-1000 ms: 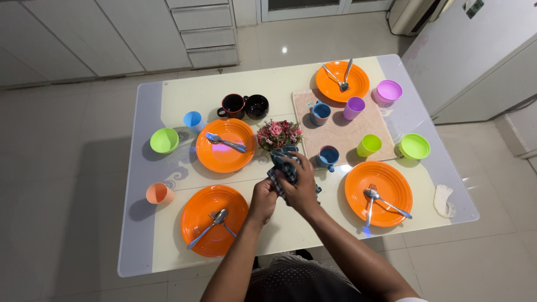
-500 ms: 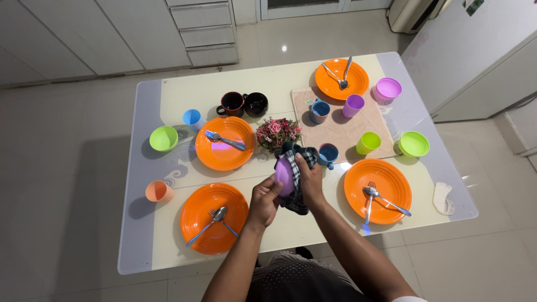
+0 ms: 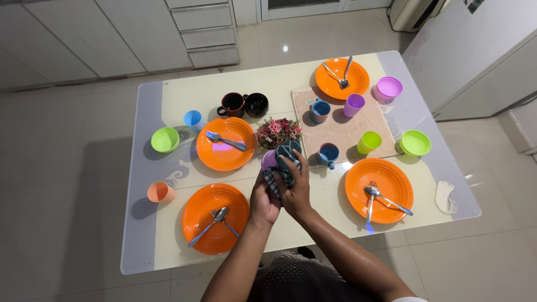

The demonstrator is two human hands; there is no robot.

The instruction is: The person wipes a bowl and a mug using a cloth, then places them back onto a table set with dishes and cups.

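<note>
Purple bowl (image 3: 269, 159) now tilted farther behind the checked cloth (image 3: 283, 168).
Left hand (image 3: 263, 200) cups the bowl; right hand (image 3: 295, 190) presses cloth into it.

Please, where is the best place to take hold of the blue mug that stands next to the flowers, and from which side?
Probably by the handle. The blue mug stands upright on the table, and its small handle sticks out at the lower right, toward the near edge. Coming from that near side keeps the hand away from the flower arrangement and the busy hands at its left.
</note>
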